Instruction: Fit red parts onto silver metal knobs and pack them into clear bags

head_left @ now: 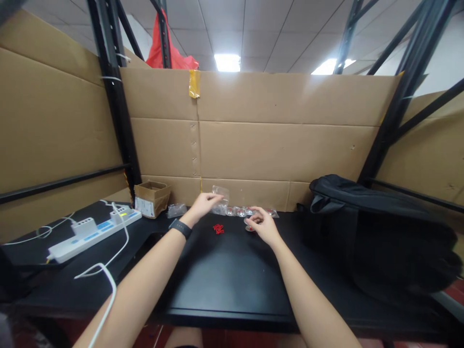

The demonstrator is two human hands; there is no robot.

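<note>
My left hand (206,204), with a dark watch on its wrist, pinches a small clear plastic bag (222,192) above the back of the table. To the right, my right hand (264,226) has its thumb and fingers closed on a small round, shiny disc (249,227) with a bit of red on it; the fingers partly cover it. A little heap of red cord-like pieces (218,229) lies on the black tabletop between my hands. Behind them, several clear-wrapped round pieces (237,211) with red spots lie in a row along the cardboard.
A white power strip (96,234) with plugged-in chargers and a loose white cable (108,275) lies at the left. Near it stand a small open cardboard box (154,198) and a clear packet (176,210). A large black bag (377,237) fills the right side. Cardboard walls (271,145) enclose the table.
</note>
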